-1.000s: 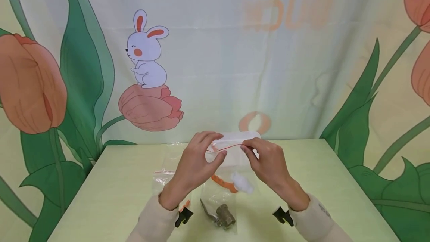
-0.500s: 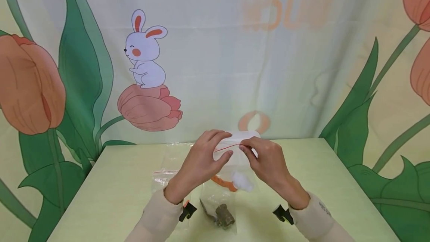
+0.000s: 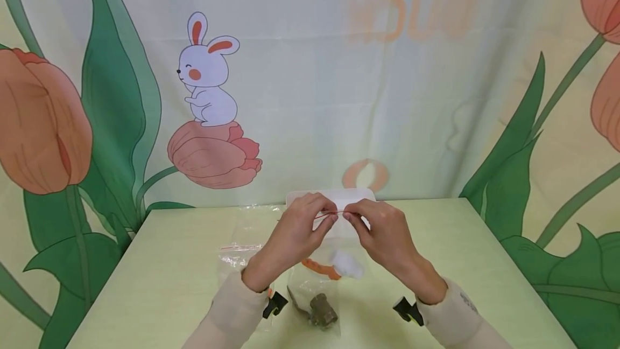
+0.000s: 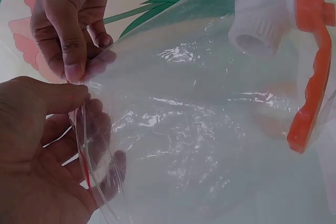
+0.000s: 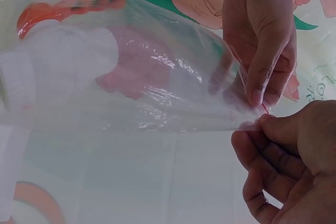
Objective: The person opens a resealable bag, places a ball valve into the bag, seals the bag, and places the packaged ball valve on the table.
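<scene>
Both hands hold up a clear zip bag (image 4: pixel 173 103) by its red-lined mouth. My right hand (image 3: pixel 387 230) pinches one end of that edge between thumb and forefinger. Right beside it, my left hand (image 3: pixel 300 230) pinches the zip strip, the two sets of fingertips nearly meeting. In the left wrist view, fingers of the left hand (image 4: pixel 37 145) show through the film behind the mouth. Deep in the bag lies a white plastic valve (image 5: pixel 68 66) with an orange handle (image 4: pixel 312 93). The head view shows the white valve (image 3: pixel 347 264) blurred below the hands.
On the table (image 3: pixel 174 273), a clear bag with a metal ball valve (image 3: pixel 323 311) lies near the front. Another zip bag (image 3: pixel 239 252) lies to the left, partly behind the left forearm. A white container (image 3: pixel 356 196) stands at the back, against the printed curtain (image 3: pixel 310 96).
My left hand has slid right along the red-lined edge toward my right hand, and its parted thumb and fingers have come together on it. The right hand has stayed nearly in place.
</scene>
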Demonstrator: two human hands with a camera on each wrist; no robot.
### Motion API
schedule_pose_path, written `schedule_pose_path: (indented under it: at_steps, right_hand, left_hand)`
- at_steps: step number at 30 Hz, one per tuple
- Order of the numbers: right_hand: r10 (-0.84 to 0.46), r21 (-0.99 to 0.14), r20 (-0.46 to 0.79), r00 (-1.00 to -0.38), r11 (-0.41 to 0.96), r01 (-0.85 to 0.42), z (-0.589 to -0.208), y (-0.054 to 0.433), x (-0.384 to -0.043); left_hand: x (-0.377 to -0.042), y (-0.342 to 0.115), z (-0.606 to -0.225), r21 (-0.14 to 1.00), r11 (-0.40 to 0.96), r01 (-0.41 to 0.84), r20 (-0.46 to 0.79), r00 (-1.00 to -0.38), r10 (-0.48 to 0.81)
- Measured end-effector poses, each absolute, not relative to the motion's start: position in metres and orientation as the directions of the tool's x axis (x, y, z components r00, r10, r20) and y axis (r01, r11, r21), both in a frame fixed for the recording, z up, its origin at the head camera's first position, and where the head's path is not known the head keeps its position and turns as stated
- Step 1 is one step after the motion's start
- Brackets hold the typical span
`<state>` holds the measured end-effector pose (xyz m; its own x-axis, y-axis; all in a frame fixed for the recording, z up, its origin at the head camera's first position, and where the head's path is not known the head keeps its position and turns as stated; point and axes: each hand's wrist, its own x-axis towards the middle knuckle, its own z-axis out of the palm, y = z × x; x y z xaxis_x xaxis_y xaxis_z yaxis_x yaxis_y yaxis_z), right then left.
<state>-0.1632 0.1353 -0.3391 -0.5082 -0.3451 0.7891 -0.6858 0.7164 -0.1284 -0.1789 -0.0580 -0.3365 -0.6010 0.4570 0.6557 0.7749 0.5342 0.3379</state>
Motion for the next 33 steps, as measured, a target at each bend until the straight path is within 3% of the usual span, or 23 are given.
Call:
schedule_pose_path:
  at_steps: [8, 21, 33]
  right_hand:
    - [-0.347, -0.127, 0.793, -0.5, 0.709, -0.693, -0.341, 0.1363, -0.162]
    - [-0.336, -0.168, 0.795, -0.504, 0.678, -0.716, -0.3397, 0.1355, -0.1607]
    - [-0.344, -0.143, 0.812, -0.471, 0.665, -0.733, -0.3425, 0.1364, -0.1608]
  left_hand:
    - [-0.1753, -0.0577, -0.3382, 0.448, 0.493, 0.746, 0.601, -0.659, 0.452]
    - [-0.1742, -0.0582, -0.3411, 0.408, 0.435, 0.803, 0.683, -0.585, 0.437]
    - [-0.1699, -0.0627, -0.3398, 0.413, 0.474, 0.778, 0.649, -0.616, 0.447]
